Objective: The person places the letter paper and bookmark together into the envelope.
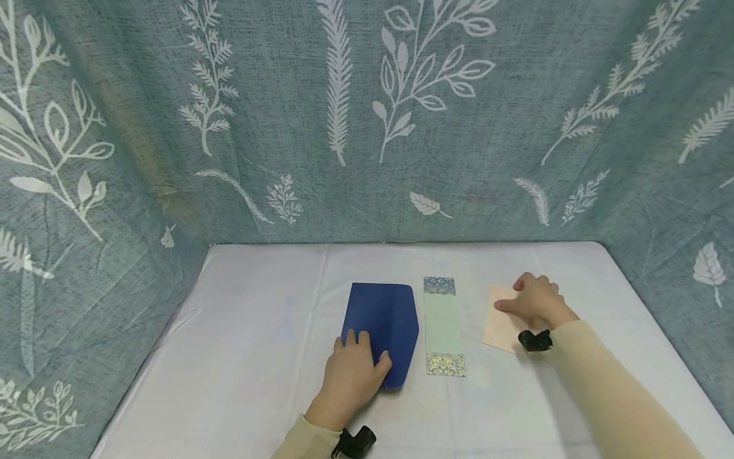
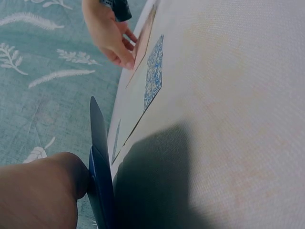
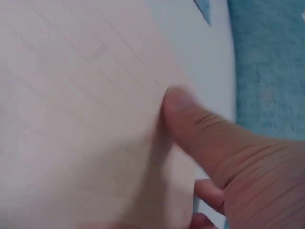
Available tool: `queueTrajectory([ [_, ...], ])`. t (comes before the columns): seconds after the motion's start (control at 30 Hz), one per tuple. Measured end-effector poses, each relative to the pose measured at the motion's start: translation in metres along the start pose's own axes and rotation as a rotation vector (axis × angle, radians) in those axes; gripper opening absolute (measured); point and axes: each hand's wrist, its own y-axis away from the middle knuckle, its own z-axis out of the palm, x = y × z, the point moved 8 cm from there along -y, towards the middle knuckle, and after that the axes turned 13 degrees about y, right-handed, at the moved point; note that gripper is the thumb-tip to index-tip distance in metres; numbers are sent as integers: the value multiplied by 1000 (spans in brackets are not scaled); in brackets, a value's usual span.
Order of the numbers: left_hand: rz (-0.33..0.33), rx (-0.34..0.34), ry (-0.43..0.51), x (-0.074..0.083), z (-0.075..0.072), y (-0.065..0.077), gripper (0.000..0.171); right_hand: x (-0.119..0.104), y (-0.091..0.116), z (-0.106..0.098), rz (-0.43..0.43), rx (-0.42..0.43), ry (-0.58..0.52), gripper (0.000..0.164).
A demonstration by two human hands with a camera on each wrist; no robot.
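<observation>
My left hand [image 1: 352, 376] grips a dark blue envelope [image 1: 381, 312], with the thumb lying across its face. In the left wrist view the envelope [image 2: 99, 176] appears nearly edge-on, tilted up from the table with a shadow beside it. On the right, my right hand [image 1: 536, 301] pinches a pale peach lined paper sheet [image 1: 497, 328] at its far edge. The right wrist view has the thumb on top of the sheet [image 3: 86, 95] and some fingertips at its edge; the other fingers are hidden.
Between the hands a pale green card [image 1: 443, 325] with patterned ends lies flat on the white-covered table [image 1: 258, 331]. A teal curtain with white leaf prints [image 1: 275, 115] hangs behind and at both sides. Black wrist cameras [image 1: 358, 441] sit on both wrists.
</observation>
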Motion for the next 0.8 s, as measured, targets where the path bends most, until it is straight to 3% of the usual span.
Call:
queueTrajectory([
  [0.3,-6,2,-2,0,0,1,57,17,5,-1,26,-21,5,82],
  [0.53,-3,6,-4,0,0,2,58,18,7,4,42,-55,-82,86],
  [0.63,1,8,-2,0,0,2,58,18,8,2,31,-48,-98,76],
  [0.8,0,4,6,-1,0,2,58,18,10,-8,3,-11,-64,44],
])
